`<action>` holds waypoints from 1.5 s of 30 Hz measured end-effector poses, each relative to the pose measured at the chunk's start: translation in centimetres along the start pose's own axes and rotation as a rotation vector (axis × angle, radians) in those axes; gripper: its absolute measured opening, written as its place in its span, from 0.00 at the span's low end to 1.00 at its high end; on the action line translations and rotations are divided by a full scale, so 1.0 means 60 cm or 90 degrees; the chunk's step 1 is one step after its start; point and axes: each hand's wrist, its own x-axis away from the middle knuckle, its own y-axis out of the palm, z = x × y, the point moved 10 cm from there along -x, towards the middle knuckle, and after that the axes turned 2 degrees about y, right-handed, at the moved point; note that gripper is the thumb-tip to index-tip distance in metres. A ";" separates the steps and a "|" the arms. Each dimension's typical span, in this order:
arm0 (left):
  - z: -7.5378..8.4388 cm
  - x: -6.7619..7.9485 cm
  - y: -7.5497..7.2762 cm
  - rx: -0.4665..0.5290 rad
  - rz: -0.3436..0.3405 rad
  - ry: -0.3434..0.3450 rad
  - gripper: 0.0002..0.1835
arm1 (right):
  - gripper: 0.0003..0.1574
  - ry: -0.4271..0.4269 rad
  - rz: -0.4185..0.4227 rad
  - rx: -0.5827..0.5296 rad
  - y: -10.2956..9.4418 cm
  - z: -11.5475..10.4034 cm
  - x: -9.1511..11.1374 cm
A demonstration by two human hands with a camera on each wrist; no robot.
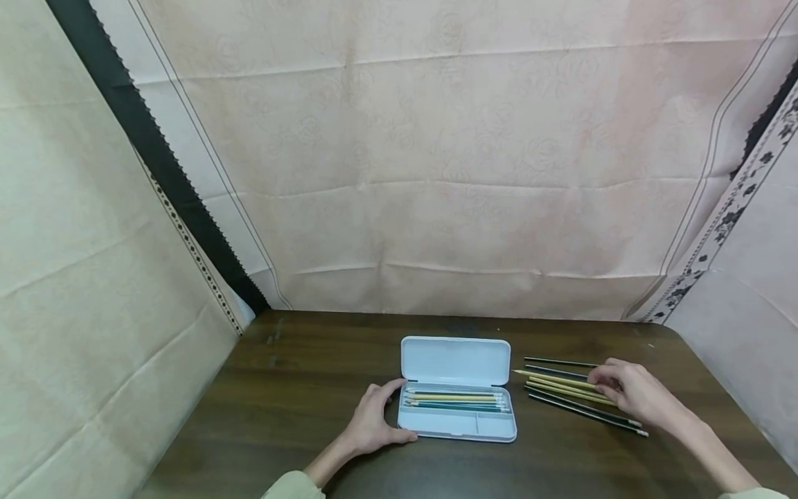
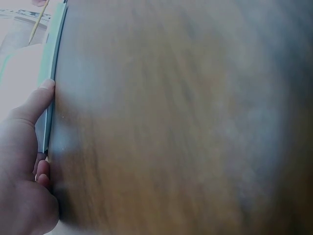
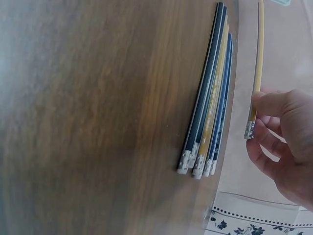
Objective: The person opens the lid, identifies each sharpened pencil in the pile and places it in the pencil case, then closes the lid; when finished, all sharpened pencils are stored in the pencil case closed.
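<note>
A light blue pencil case (image 1: 455, 360) lies with its lid tipped back on the table, several yellow and green pencils (image 1: 458, 407) in its long compartment. My left hand (image 1: 374, 421) grips the case's left end, thumb at the front edge and fingers near the hinge. In the left wrist view, the thumb (image 2: 41, 100) rests on the case's side. Over on the right, my right hand (image 1: 639, 391) pinches a yellow pencil (image 3: 259, 49) near its eraser end, raised above the others in the right wrist view. Beneath it lie loose dark and yellow pencils (image 3: 210, 107), side by side.
The dark wooden table (image 1: 299, 374) carries the case and the loose pencils. Pale cloth (image 1: 436, 173) hangs behind the table's far edge and along both sides. The case's front has smaller compartments (image 1: 495, 423) with bare floors.
</note>
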 end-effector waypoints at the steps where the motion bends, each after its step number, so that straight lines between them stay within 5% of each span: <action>1: 0.000 0.000 0.000 -0.001 0.000 0.000 0.51 | 0.21 -0.004 0.001 -0.002 0.000 -0.003 0.000; 19: 0.005 -0.001 -0.005 0.000 0.010 0.005 0.50 | 0.21 -0.077 0.003 -0.038 0.020 -0.052 -0.026; 45: 0.004 0.001 -0.003 0.004 0.001 -0.004 0.50 | 0.16 -0.041 -0.071 -0.095 0.098 -0.119 -0.065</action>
